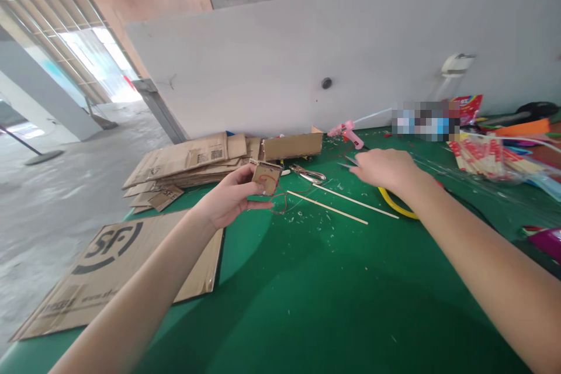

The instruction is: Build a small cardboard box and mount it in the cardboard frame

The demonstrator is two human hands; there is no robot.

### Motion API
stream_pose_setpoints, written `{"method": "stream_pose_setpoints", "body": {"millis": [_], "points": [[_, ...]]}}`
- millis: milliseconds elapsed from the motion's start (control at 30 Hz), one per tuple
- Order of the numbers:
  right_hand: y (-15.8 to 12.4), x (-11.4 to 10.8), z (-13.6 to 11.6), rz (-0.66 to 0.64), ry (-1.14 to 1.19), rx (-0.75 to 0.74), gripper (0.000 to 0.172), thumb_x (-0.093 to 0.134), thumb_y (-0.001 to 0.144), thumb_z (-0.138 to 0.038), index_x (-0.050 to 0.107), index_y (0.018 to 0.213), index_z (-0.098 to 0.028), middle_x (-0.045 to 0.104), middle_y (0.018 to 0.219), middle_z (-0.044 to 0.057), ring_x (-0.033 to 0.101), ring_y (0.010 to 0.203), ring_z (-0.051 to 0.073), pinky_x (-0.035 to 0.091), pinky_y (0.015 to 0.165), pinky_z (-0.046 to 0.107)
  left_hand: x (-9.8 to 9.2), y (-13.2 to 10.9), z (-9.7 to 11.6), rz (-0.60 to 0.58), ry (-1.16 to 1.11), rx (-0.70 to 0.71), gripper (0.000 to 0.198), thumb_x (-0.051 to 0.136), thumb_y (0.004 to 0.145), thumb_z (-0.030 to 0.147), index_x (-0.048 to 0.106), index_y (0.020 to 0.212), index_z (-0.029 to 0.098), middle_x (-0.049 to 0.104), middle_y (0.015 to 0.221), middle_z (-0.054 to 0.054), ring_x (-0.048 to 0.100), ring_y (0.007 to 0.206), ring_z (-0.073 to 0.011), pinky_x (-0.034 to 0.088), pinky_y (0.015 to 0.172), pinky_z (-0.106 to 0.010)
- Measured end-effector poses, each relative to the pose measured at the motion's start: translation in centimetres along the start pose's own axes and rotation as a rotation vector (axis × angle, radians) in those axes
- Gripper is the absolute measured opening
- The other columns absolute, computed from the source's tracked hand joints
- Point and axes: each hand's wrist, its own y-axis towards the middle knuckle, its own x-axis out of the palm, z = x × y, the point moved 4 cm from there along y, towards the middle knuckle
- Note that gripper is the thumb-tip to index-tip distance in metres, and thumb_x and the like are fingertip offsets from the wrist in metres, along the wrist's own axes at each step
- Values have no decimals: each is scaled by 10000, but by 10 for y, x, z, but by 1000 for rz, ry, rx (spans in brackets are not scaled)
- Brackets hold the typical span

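Observation:
My left hand (234, 193) grips a small piece of cardboard (266, 178), shaped like a shallow box, with a thin red wire (284, 203) trailing from it toward the table. Over the table's far side, my right hand (383, 169) is closed on what look like scissors (348, 162). Their two metal blades stick out to the left, spread apart, and the handles are hidden in the hand. Two thin wooden sticks (328, 208) lie between and in front of the hands. Pliers (309, 175) rest just beyond the sticks.
A pink glue gun (348, 133) lies at the back by the white panel. Cardboard sheets (184, 158) are stacked back left, and a large one (109, 263) lies front left. A yellow curved thing (397, 205) is under my right hand. Packaged sticks (477, 155) lie right.

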Motion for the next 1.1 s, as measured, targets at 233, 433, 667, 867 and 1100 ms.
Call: {"method": "stream_pose_setpoints", "body": {"millis": [233, 433, 667, 867, 1100], "points": [[-27, 49, -88, -349, -485, -135, 166, 537, 835, -172, 680, 910, -131, 696, 976, 186, 669, 849, 294, 454, 652, 362, 4, 1, -3, 89, -103, -40, 264, 599, 736, 127, 626, 995, 173, 632, 1036, -87, 608, 992, -247, 593, 771, -528], [-29, 35, -76, -373, -572, -44, 197, 514, 693, -14, 670, 744, -122, 678, 782, 156, 659, 711, 267, 419, 552, 318, 3, 1, -6, 34, -164, -36, 262, 585, 766, 99, 634, 1003, 202, 628, 1063, -68, 599, 983, -212, 576, 822, -536], [-46, -32, -56, -338, -293, 0, 61, 534, 738, -216, 583, 773, -228, 615, 733, 30, 526, 573, 166, 337, 493, 286, 0, 0, -9, -19, -248, -60, 319, 611, 755, 143, 603, 1070, 195, 659, 1065, -86, 639, 999, -264, 577, 799, -525], [-36, -29, -73, -39, 308, -229, 214, 492, 872, -332, 547, 1050, -225, 584, 839, 21, 534, 666, 132, 397, 588, 265, 6, -2, -6, -23, -481, -103, 392, 510, 744, 359, 614, 1058, 149, 667, 921, -114, 640, 668, -165, 457, 379, -171], [-24, 28, -120, 99, 868, -298, 369, 526, 878, -419, 481, 1188, -225, 582, 1046, 56, 598, 823, 151, 458, 617, 260, 28, -4, -9, 44, -557, -108, 292, 438, 900, 405, 608, 1010, 194, 614, 754, -46, 616, 629, -101, 462, 410, -113]]}}
